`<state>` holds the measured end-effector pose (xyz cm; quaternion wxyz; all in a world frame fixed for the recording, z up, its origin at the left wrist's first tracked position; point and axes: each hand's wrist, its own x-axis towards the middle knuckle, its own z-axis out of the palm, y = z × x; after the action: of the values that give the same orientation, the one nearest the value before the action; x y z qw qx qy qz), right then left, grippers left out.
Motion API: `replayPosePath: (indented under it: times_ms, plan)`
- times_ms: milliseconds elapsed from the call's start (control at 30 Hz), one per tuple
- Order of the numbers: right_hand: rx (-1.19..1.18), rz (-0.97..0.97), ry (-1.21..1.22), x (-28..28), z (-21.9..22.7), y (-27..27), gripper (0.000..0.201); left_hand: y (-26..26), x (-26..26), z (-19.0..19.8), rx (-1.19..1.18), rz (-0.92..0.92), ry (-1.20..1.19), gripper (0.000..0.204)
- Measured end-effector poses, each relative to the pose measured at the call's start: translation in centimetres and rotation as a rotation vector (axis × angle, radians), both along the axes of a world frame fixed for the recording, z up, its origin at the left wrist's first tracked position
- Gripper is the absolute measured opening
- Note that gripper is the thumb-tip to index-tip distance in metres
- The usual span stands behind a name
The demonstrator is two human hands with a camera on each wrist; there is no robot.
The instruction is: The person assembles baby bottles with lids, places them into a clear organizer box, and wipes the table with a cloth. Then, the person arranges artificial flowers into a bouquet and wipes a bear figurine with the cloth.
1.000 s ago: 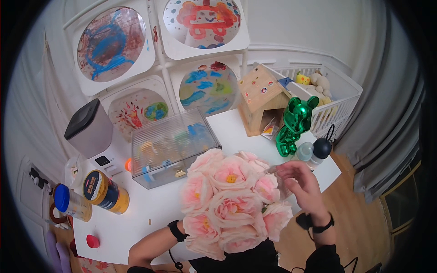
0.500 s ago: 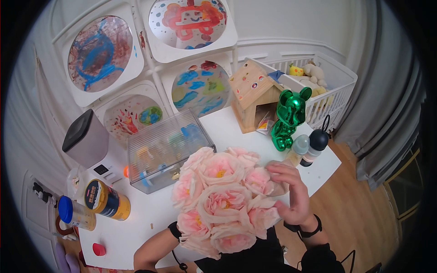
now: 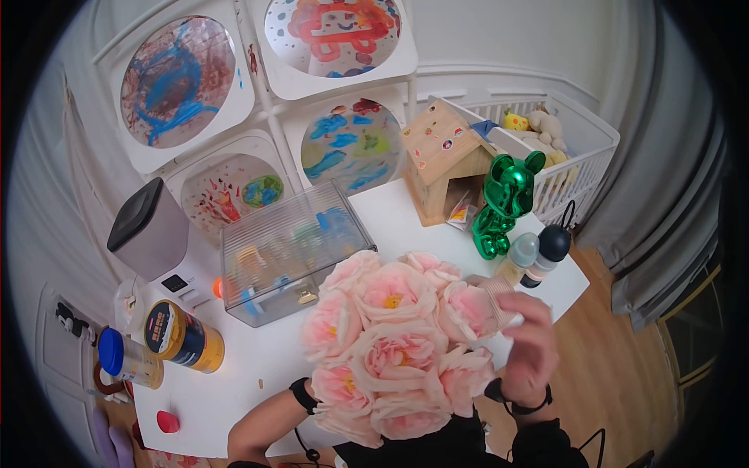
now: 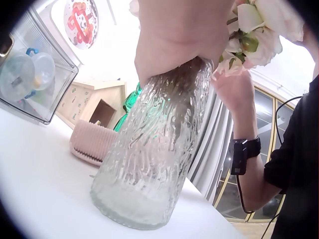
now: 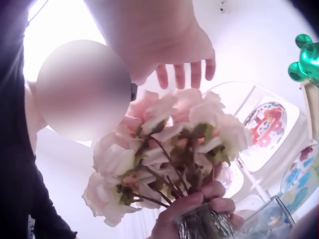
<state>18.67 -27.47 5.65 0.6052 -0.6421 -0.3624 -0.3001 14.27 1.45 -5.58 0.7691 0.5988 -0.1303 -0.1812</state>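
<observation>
A bunch of pale pink roses point(image 3: 398, 343) stands in a clear textured glass vase point(image 4: 144, 169), its base down at the white tabletop. My left hand point(image 4: 184, 40) grips the vase around its neck, fingers wrapped just below the stems; in the head view the blooms hide this hand. Green leaves and brown stems point(image 5: 167, 181) show above the rim in the right wrist view. My right hand point(image 3: 532, 347) is beside the right-hand blooms with relaxed, slightly bent fingers and nothing held. In the right wrist view its fingertips point(image 5: 195, 74) hang over the flower heads.
A pink ribbed object point(image 4: 92, 142) lies behind the vase. Around the white table point(image 3: 234, 390) are a clear lidded box point(image 3: 292, 249), a wooden house point(image 3: 441, 164), a shiny green bear figure point(image 3: 505, 203), bottles point(image 3: 550, 246), jars point(image 3: 187, 343) and a red cap point(image 3: 167, 422).
My right hand came in over the right-hand blooms, then drew back a little to the right. The left hand keeps its hold on the vase; the view tilts slightly.
</observation>
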Motion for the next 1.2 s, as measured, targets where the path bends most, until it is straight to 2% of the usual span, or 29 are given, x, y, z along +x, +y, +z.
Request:
replayPosePath:
  times_ms: [33, 100, 133, 200, 267, 300, 367, 400, 467, 500, 567, 600, 633, 700, 800, 967, 1067, 1200]
  plan:
    - [-0.004, 0.005, -0.001, -0.4, 0.5, -0.3, 0.020, -0.3, 0.2, 0.1, -0.002, 0.007, 0.003, 0.048]
    - [-0.385, 0.002, -0.379, -1.4, 1.5, -1.3, 0.026, -0.2, 0.0, 0.2, -0.008, 0.017, 0.015, 0.049]
    - [-0.551, -0.058, -0.362, -2.3, 1.7, -0.8, 0.028, -0.4, 0.2, 0.9, -0.008, 0.018, 0.021, 0.049]
    - [-0.522, -0.037, -0.330, -2.0, 0.6, 0.1, 0.028, -4.2, 3.6, 2.0, -0.005, 0.017, 0.029, 0.049]
    - [-0.481, -0.032, -0.295, -1.7, 0.2, 0.8, 0.030, -3.3, 3.0, 2.2, -0.003, 0.023, 0.033, 0.049]
    - [-0.481, -0.025, -0.296, -1.5, 0.1, 1.0, 0.030, -1.1, 0.7, 1.3, -0.002, 0.032, 0.037, 0.049]
    - [-0.424, -0.040, -0.288, -1.0, -0.1, 1.3, 0.014, -1.0, 0.6, 1.7, 0.000, 0.051, 0.044, 0.049]
    - [-0.421, -0.034, -0.291, -0.9, -0.7, 0.8, 0.014, -0.8, 0.0, 1.5, 0.003, 0.060, 0.045, 0.049]
    - [-0.199, -0.035, -0.263, -0.9, -2.6, -0.6, 0.017, -1.2, 0.3, 2.0, 0.006, 0.086, 0.046, 0.049]
    - [-0.200, -0.021, -0.267, -0.6, -3.4, -0.2, 0.017, -1.3, 0.2, 2.1, 0.003, 0.103, 0.046, 0.049]
    - [0.129, -0.212, -0.117, 0.4, -5.5, 0.5, 0.019, -1.1, -0.5, 2.1, -0.006, 0.142, 0.046, 0.049]
    - [0.101, -0.136, 0.058, 0.4, -6.8, 0.2, 0.022, -1.7, -0.3, 2.3, -0.012, 0.163, 0.044, 0.049]
    - [0.095, -0.116, 0.051, 0.1, -8.0, 0.2, 0.022, -1.6, -0.4, 2.4, -0.018, 0.186, 0.040, 0.050]
    - [-0.268, 0.020, 0.447, -0.1, -10.3, 0.2, 0.037, -1.9, -0.6, 2.5, -0.027, 0.225, 0.034, 0.050]
    - [-0.364, 0.125, 0.337, 0.2, -12.8, 0.6, 0.039, -3.0, -1.2, 2.2, -0.030, 0.250, 0.037, 0.050]
    - [-0.558, 0.338, 0.067, 0.9, -16.2, 3.4, 0.048, -1.3, -2.8, 2.5, -0.004, 0.255, 0.042, 0.050]
    - [-0.547, 0.333, 0.077, 1.5, -17.0, 3.1, 0.048, -0.3, -4.6, 1.9, 0.010, 0.260, 0.046, 0.050]
    - [-0.531, 0.318, 0.102, 2.0, -17.2, 3.1, 0.048, 0.6, -3.7, 3.6, 0.028, 0.261, 0.049, 0.051]
